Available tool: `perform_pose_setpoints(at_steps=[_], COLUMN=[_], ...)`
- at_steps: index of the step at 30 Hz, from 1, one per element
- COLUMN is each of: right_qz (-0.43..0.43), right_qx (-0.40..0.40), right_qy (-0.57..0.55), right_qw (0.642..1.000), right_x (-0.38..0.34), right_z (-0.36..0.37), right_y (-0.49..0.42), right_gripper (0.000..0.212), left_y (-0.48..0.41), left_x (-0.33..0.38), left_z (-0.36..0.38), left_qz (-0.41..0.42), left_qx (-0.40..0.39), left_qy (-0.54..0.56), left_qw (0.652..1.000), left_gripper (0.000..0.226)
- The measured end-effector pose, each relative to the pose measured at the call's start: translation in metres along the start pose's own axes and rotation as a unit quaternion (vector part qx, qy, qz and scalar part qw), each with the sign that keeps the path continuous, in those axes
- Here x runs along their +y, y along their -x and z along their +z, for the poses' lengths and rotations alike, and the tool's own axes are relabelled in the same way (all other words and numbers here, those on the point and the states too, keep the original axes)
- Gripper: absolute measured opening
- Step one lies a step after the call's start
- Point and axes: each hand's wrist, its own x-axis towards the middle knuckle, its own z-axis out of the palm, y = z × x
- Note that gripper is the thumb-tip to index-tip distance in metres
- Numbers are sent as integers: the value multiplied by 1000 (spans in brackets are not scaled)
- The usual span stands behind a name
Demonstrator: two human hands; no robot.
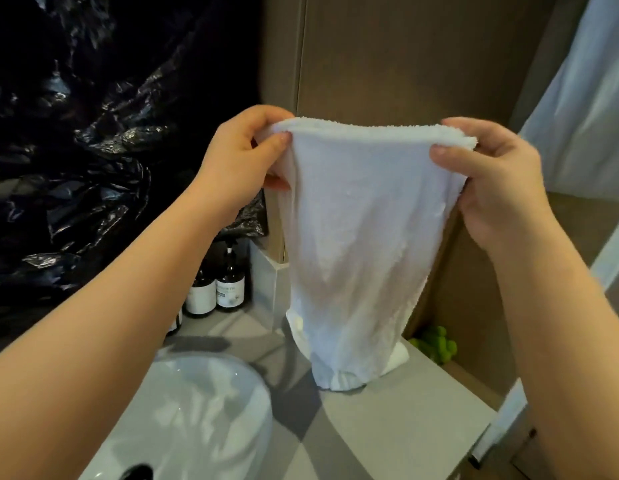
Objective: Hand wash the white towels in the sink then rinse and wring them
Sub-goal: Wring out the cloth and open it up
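Note:
A white towel (360, 237) hangs in the air above the grey counter, stretched between both hands by its upper edge. My left hand (238, 164) pinches the top left corner, thumb in front. At the top right corner my right hand (495, 185) pinches it the same way. The towel's lower end reaches down to about the counter, beside another bit of white cloth (398, 358) behind it. The white round sink (204, 410) lies at lower left; something pale shows inside it, though I cannot tell what.
Dark pump bottles (230, 282) with white labels stand at the back of the grey counter (405, 427). Black plastic sheeting (93, 133) covers the left wall. A green object (436, 344) sits in a brown niche on the right. A white curtain (585, 98) hangs at far right.

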Motion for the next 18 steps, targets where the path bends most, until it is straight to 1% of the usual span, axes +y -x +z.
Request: perform_pose_setpoints(at_steps=[2,5,9,11,12,14,16,18], right_qz=[19,75,173,220,242,288,329,354], right_qx=[-27,-82,-167,-190,-182,-122,-38,24], right_qy=[-5,-4,25,37,44,68,107,138], right_qw=[999,994,970,956,952,947,938,925], right_x=[2,14,35,46,54,77,109,142], right_z=[-12,-28,-42,-45,-47,-49,-50,-48], right_y=[18,53,103,124,131,142,149,155], right_gripper=[19,23,30,28,28,29,28,33], left_y=[17,47,86,99,104,113,123,133], left_x=[-1,-11,-31,-42,-47,-64,-87,-110], left_z=[-1,-5,-10,-11,-9,1,20,42], left_qz=[-7,-57,-119,-153,-170,-204,-237,-272], left_qx=[-38,-101,-201,-245,-260,-270,-249,-212], left_qy=[8,15,18,24,21,-10,-40,-45], left_qw=[999,993,972,957,950,941,938,938], left_gripper=[25,27,26,19,16,16,19,13])
